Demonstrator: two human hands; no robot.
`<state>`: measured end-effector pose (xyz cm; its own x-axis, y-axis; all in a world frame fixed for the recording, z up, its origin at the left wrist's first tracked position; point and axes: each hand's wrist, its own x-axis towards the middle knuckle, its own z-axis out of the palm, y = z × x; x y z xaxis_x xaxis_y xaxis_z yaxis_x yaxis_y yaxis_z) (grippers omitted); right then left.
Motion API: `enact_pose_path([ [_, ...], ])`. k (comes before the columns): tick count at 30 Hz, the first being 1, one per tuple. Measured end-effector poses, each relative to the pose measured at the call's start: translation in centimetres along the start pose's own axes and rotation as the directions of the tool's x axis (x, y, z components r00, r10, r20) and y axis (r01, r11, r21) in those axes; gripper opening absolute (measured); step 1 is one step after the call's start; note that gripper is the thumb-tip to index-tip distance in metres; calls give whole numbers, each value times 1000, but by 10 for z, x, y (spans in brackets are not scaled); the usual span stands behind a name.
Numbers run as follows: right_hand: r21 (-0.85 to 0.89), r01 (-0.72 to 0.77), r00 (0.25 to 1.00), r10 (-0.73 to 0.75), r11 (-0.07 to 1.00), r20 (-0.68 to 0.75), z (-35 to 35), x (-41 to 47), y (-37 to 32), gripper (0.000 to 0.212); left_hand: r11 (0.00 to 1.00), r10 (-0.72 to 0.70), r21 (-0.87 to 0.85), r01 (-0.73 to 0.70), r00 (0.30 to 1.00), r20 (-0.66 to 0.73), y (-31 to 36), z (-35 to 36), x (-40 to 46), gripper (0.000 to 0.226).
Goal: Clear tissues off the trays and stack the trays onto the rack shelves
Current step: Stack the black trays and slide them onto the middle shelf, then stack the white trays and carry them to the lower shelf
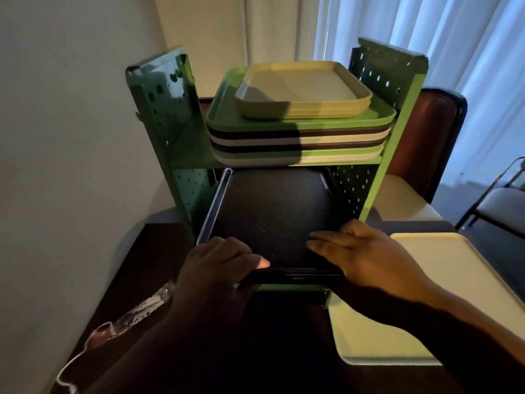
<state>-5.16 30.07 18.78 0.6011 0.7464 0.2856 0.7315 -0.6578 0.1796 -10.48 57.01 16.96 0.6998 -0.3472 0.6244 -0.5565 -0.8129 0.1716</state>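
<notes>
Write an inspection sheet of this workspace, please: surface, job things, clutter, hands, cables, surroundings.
Surface: dark table, dimly lit.
Job things: green rack; tray stack on upper shelf, yellow trays on top; black tray partly in lower shelf; pale tray on table at right. No tissues seen.
Clutter: clear wrapper at left.
Hands: left hand grips black tray's front edge; right hand lies flat on it.
Cables: nothing seen.
Surroundings: wall, curtain, chair.

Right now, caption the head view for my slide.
Both hands, left and right, slide a black tray into the green rack.
</notes>
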Motion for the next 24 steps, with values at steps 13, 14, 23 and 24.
enact_pose_path([
  [13, 23, -326, 917, 310, 945, 252, 35, 28, -7, 74, 983, -180, 58, 171, 962, 204, -31, 47, 16, 33],
  [14, 42, -351, 909, 329, 935, 257, 33, 31, -7, 75, 983, -181, 62, 171, 957, 227, -33, 47, 21, 37],
  [23, 490, -379, 918, 386, 785, 91, 3, 15, 1, 38, 875, -236, -380, 301, 949, 209, 28, 42, 71, 29],
  [24, 556, -377, 895, 446, 741, 13, -1, 5, 5, 28, 841, -248, -439, 316, 947, 206, 44, 42, 75, 23],
])
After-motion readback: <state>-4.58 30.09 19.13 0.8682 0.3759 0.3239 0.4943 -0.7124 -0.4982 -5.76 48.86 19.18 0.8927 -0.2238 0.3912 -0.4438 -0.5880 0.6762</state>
